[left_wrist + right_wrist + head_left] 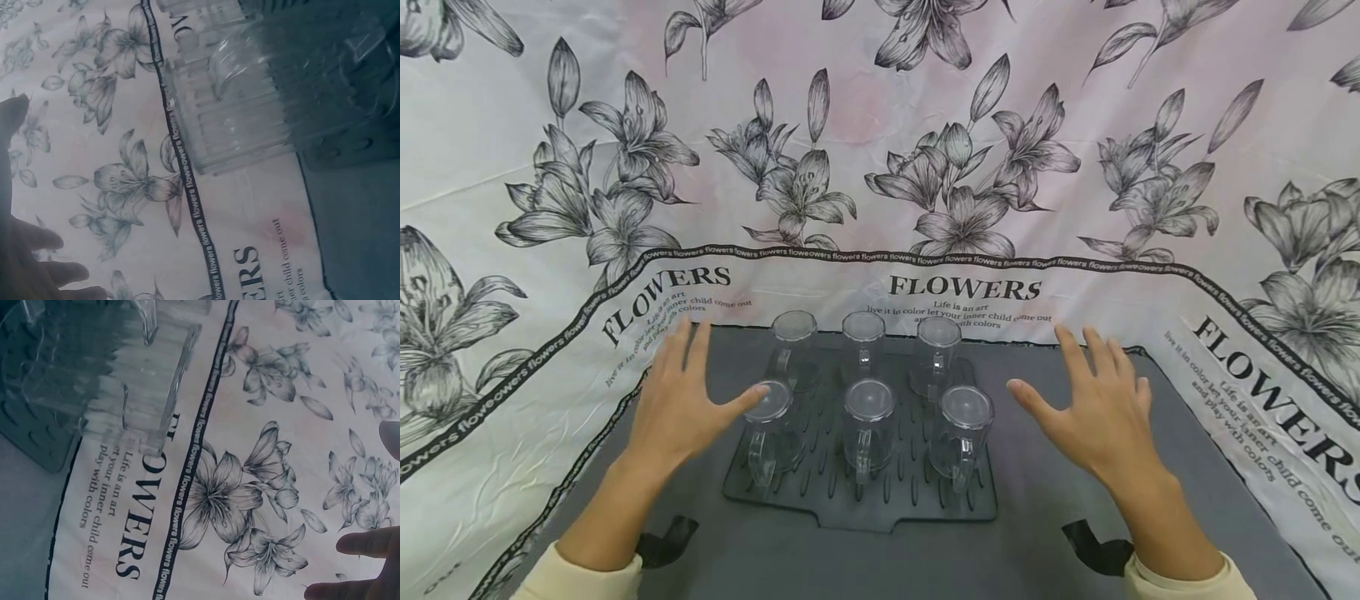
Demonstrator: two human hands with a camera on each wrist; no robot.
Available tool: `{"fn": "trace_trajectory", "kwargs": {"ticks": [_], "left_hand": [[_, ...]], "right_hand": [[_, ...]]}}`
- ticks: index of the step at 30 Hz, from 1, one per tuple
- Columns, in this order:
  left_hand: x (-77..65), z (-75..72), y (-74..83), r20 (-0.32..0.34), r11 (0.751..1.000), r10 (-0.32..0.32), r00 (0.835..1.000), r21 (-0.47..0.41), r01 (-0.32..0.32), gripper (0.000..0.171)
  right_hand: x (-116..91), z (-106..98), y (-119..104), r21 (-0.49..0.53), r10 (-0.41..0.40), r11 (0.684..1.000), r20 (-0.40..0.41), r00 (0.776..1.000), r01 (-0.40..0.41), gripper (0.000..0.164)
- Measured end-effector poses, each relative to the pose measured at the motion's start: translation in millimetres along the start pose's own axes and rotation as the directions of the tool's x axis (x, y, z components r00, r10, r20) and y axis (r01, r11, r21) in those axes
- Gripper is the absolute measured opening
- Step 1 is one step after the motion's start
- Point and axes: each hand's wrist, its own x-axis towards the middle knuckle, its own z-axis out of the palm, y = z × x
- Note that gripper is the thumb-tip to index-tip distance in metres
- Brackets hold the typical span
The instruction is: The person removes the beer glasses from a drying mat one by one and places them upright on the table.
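Several clear handled mugs stand upside down in two rows on a dark ridged drying mat. The front row has a left mug, a middle mug and a right mug; their handles face me. My left hand is spread to the left of the mat, its thumb overlapping the front left mug's base in the head view; contact cannot be told. My right hand is spread right of the mat, apart from the mugs. Neither holds anything. Fingers show at the left wrist view's edge.
Behind the front row stand a back left mug, a back middle mug and a back right mug. A grey tabletop lies beneath. Flower-printed cloth rises behind and along both sides.
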Motion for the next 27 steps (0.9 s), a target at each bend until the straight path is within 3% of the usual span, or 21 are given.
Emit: {"fn": "trace_trajectory", "kwargs": {"ticks": [5, 13, 20, 27], "left_hand": [[-14.6, 14.3, -5.5, 0.008, 0.998, -0.044, 0.999, -0.054, 0.045, 0.126], [-37.3, 31.8, -17.4, 0.077, 0.984, -0.133, 0.988, -0.107, 0.141, 0.132], [-55.9, 48.0, -27.1, 0.180, 0.964, -0.187, 0.966, -0.156, 0.216, 0.135], [-67.9, 69.8, -39.2, 0.276, 0.945, -0.187, 0.943, -0.211, 0.249, 0.132]], "right_hand": [[-7, 7, -2, 0.043, -0.024, 0.999, -0.051, 0.998, 0.026, 0.088], [-15, 19, -1, 0.112, -0.046, 0.992, -0.104, 0.993, 0.058, 0.084], [-23, 31, -4, 0.154, -0.044, 0.986, -0.118, 0.992, 0.062, 0.081], [-31, 46, -3, 0.189, -0.041, 0.980, -0.113, 0.993, 0.062, 0.080]]}}
